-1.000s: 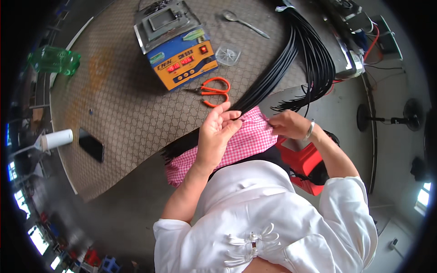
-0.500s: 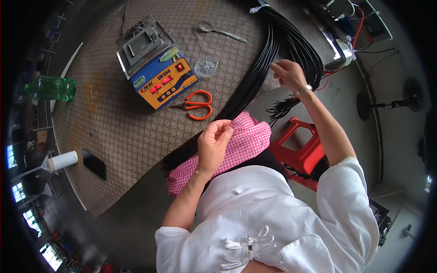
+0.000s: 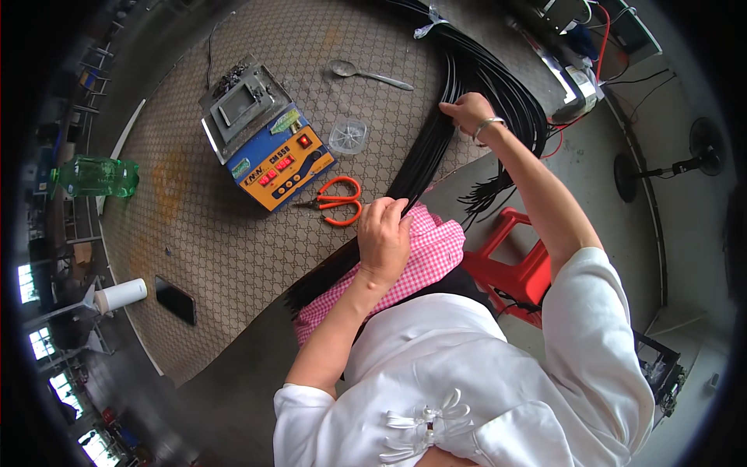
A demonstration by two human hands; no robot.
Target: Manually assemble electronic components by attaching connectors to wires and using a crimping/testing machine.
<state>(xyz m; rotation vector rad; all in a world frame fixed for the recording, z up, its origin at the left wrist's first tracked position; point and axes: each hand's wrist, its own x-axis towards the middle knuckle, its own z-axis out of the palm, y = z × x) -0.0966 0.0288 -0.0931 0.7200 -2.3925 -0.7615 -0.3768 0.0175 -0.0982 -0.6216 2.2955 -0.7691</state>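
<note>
Black cables (image 3: 421, 162): many thin, smooth, dull-sheened strands in a thick hank, parted into two runs. Whitish tie (image 3: 430, 22) round the hank at 12 to 1 o'clock in view; cables run on past the top rim. First run: nearly straight, strands close and parallel, slanting down to about 8 o'clock along the near edge of the table (image 3: 233, 268); ends bunched. Second: bows out toward 2 o'clock, hooks back, tips splayed and uneven.

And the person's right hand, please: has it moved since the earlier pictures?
Yes. Judged against the red stool, the right hand has moved away from it, forward and a little to the left, up to the black strands.
</note>
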